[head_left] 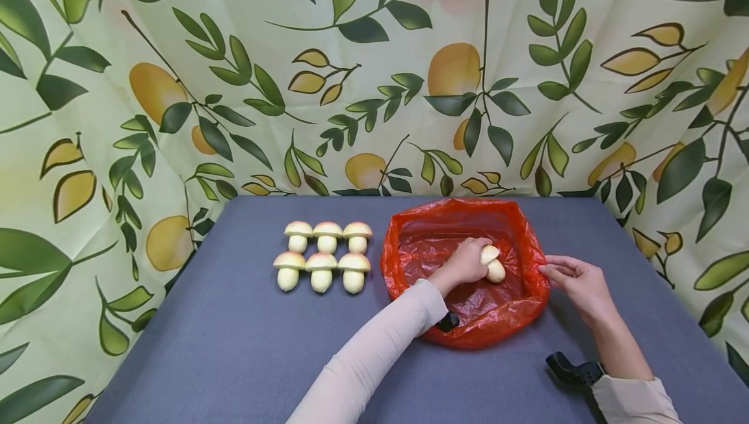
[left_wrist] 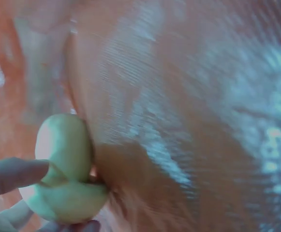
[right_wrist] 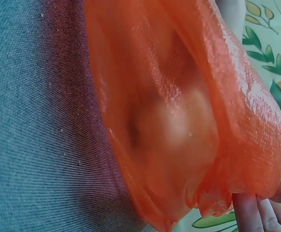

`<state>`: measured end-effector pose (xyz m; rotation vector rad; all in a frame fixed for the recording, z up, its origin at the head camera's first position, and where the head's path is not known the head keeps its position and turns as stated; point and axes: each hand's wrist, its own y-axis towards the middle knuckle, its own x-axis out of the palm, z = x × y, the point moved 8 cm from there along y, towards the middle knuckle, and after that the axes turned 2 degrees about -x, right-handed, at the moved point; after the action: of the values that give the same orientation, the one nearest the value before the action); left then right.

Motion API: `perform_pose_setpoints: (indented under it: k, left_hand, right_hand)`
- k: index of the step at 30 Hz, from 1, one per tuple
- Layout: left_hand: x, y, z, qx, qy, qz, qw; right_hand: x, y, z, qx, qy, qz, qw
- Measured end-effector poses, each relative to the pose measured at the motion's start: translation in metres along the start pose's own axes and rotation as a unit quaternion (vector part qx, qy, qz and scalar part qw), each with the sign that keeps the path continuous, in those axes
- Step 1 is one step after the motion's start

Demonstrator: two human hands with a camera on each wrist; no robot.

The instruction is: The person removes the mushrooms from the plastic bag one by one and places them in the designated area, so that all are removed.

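An open red plastic bag [head_left: 491, 326] stands on the table with its mouth up. Inside it, my left hand [head_left: 466, 263] pinches a toy mushroom [head_left: 493, 266] with a pale stem and a cream cap. The left wrist view shows the thumb on one side of this mushroom [left_wrist: 65, 150] and fingers under its cap. At the bag's right side, my right hand [head_left: 582, 287] pinches the rim between thumb and fingers; the right wrist view shows those fingers at the red plastic [right_wrist: 256, 145]. Through the bag's wall a blurred pale shape appears.
Left of the bag, several similar mushrooms [head_left: 321, 261] with reddish-topped caps lie in two rows on the grey table [head_left: 246, 346]. A leaf-and-fruit patterned cloth [head_left: 374, 53] hangs behind and along the sides. A black wrist device [head_left: 573, 372] sits on the right wrist.
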<state>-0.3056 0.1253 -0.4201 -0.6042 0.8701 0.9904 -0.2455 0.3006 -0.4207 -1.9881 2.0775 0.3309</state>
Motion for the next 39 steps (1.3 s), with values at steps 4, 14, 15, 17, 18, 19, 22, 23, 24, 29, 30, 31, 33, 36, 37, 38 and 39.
perform_pose_setpoints:
  k: [4,14,15,17,18,19,22,23,24,29,30,31,33,36,37,38,39]
  left_hand:
    - [-0.001,0.001,0.001,0.006,-0.014,-0.016,0.9998]
    - [0.002,0.003,-0.011,-0.048,-0.066,-0.009,0.9966]
    - [0.002,0.003,-0.012,-0.052,-0.067,-0.007,0.9964]
    - [0.002,0.003,-0.013,-0.054,-0.067,-0.005,0.9963]
    - [0.002,0.003,-0.013,-0.053,-0.065,-0.004,0.9964]
    - [0.001,0.003,-0.013,-0.052,-0.063,-0.003,0.9966]
    - [0.001,0.003,-0.012,-0.049,-0.061,-0.003,0.9969]
    - [0.001,0.002,-0.012,-0.049,-0.063,-0.003,0.9968]
    - [0.001,0.002,-0.012,-0.049,-0.066,-0.004,0.9966]
    - [-0.003,0.001,-0.011,-0.05,-0.085,-0.003,0.9952]
    - [-0.004,0.001,-0.011,-0.049,-0.089,-0.002,0.9948]
    - [-0.005,0.001,-0.01,-0.048,-0.093,-0.001,0.9946]
    - [-0.008,0.001,-0.01,-0.047,-0.096,0.001,0.9943]
    - [-0.012,0.001,-0.009,-0.049,-0.1,0.001,0.9937]
    - [-0.014,0.001,-0.009,-0.049,-0.098,0.002,0.9939]
    - [-0.015,0.0,-0.009,-0.05,-0.098,0.002,0.9939]
    - [-0.017,0.0,-0.009,-0.048,-0.097,0.003,0.9942]
  right_hand:
    - [0.0,0.001,0.001,0.003,-0.002,0.0,1.0]
    - [0.0,-0.001,-0.002,-0.006,0.0,0.004,1.0]
    - [0.0,-0.001,-0.002,-0.007,0.003,0.004,1.0]
    - [0.001,-0.001,-0.002,-0.008,0.007,0.005,0.9999]
    - [0.001,0.0,-0.002,-0.008,0.007,0.004,0.9999]
    - [0.001,0.0,-0.002,-0.007,0.008,0.004,0.9999]
    - [0.001,0.0,0.0,-0.003,-0.001,0.002,1.0]
    - [0.001,0.0,0.0,-0.001,-0.003,0.002,1.0]
    - [0.001,0.0,0.001,0.0,-0.006,0.002,1.0]
    - [0.0,-0.001,0.001,0.004,-0.006,0.003,1.0]
    - [0.0,-0.001,0.0,0.004,-0.006,0.003,1.0]
    - [0.0,-0.001,0.0,0.004,-0.003,0.004,1.0]
    - [0.0,-0.001,0.0,0.003,0.001,0.006,1.0]
    - [0.0,0.0,0.0,0.002,0.005,0.007,1.0]
    - [0.0,0.0,0.001,0.004,0.006,0.007,1.0]
    - [0.0,0.0,0.001,0.005,0.007,0.007,0.9999]
    - [0.0,0.0,0.002,0.008,0.007,0.007,0.9999]
